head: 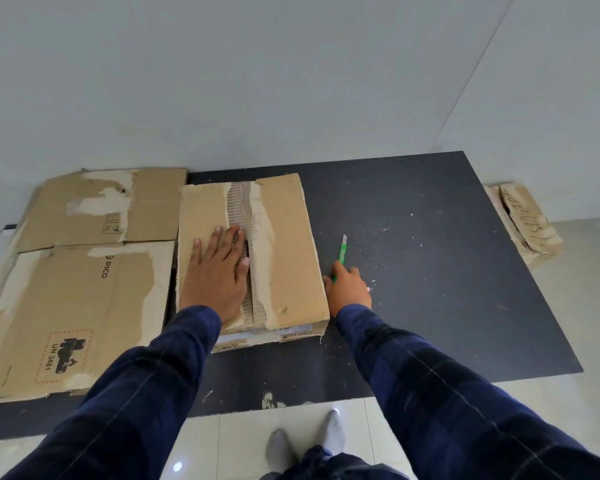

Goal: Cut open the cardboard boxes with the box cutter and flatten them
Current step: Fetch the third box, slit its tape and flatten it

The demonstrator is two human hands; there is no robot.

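Note:
A closed cardboard box [284, 244] with a torn strip along its top seam lies on a black mat [413, 271]. My left hand [215, 271] presses flat on the box top, fingers straight, beside the torn seam. My right hand [349, 289] sits just right of the box's side and grips a green box cutter [342, 252], whose blade points away from me above the mat. A flattened box [77, 289] with torn patches and a "UN 3481" mark lies at the left, touching the closed box.
Another small crushed cardboard box [525, 223] lies at the far right, off the mat near the wall. A white wall stands right behind the boxes. My socked feet [305, 445] stand on the tiled floor at the mat's near edge.

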